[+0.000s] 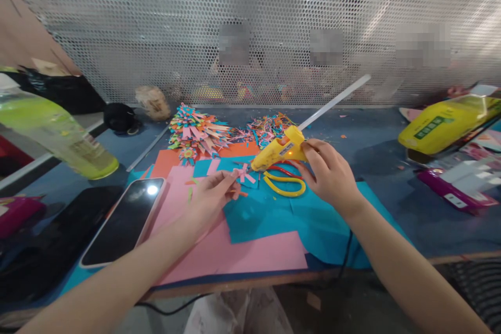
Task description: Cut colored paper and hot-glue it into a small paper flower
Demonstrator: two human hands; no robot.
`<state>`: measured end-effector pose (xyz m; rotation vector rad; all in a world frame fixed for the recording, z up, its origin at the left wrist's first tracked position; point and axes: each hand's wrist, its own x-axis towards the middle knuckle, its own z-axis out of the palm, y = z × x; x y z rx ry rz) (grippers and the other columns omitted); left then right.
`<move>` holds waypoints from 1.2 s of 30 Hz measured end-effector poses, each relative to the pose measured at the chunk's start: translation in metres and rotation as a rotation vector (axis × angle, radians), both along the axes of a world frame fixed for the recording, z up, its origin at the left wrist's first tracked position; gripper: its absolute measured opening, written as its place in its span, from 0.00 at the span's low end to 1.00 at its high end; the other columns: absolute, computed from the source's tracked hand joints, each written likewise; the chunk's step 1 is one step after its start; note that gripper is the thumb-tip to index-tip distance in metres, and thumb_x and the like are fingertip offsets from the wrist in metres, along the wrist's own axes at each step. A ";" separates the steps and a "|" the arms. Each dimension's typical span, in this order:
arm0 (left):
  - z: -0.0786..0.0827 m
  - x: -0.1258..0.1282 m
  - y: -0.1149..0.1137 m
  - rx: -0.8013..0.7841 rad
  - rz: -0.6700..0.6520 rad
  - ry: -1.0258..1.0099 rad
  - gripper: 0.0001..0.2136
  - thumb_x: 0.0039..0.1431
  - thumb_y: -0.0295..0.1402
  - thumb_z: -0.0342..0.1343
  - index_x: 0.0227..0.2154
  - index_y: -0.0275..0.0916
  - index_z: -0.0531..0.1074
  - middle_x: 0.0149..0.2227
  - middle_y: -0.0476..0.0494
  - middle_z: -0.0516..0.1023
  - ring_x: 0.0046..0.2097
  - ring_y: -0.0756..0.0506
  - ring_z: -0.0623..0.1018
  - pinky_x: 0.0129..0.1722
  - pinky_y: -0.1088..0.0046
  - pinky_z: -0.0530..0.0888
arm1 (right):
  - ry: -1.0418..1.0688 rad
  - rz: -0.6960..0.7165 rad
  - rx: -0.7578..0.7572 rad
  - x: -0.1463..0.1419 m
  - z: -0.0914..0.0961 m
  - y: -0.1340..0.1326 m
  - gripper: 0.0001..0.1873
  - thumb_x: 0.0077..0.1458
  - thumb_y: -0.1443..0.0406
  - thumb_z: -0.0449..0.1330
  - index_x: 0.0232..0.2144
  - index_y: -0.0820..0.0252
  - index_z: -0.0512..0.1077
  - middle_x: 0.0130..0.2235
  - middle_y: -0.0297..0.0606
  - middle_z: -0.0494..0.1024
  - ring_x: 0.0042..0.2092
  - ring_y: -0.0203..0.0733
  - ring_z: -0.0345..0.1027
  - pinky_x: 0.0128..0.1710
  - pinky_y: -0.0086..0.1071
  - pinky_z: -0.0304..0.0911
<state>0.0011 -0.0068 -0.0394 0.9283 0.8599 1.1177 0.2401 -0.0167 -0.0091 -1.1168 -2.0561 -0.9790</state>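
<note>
Glossy yellow plastic glue gun [278, 150] over matt paper sheets [258, 250] (pink, teal, smooth).

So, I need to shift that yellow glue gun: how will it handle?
The glue gun, in the right hand, looks like rigid plastic, probably light. The long glue stick jutting from its rear may make it tail-heavy. The paper flower in the left hand sits near the nozzle, so swinging could knock it.

Scissors [285, 193] lie partly hidden beneath the glue gun [278, 151].
</note>
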 end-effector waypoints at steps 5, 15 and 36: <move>0.003 0.001 0.000 -0.014 0.007 -0.015 0.09 0.46 0.35 0.60 0.22 0.35 0.67 0.21 0.53 0.67 0.23 0.55 0.67 0.25 0.78 0.68 | -0.013 0.028 -0.028 0.000 0.000 -0.001 0.16 0.54 0.66 0.54 0.45 0.67 0.61 0.41 0.51 0.69 0.44 0.48 0.64 0.40 0.38 0.66; 0.004 0.002 0.000 -0.004 -0.010 0.008 0.10 0.45 0.35 0.60 0.22 0.35 0.67 0.19 0.53 0.66 0.21 0.55 0.67 0.29 0.72 0.72 | 0.000 0.020 -0.065 0.000 -0.001 0.000 0.14 0.54 0.66 0.53 0.43 0.67 0.62 0.41 0.51 0.69 0.43 0.48 0.64 0.41 0.38 0.66; 0.003 0.001 -0.001 -0.007 -0.007 -0.025 0.10 0.44 0.37 0.60 0.22 0.36 0.68 0.20 0.53 0.67 0.23 0.53 0.68 0.28 0.73 0.72 | 0.464 -0.611 -0.561 0.045 -0.036 0.046 0.18 0.49 0.58 0.56 0.37 0.68 0.64 0.35 0.52 0.69 0.37 0.51 0.65 0.34 0.40 0.60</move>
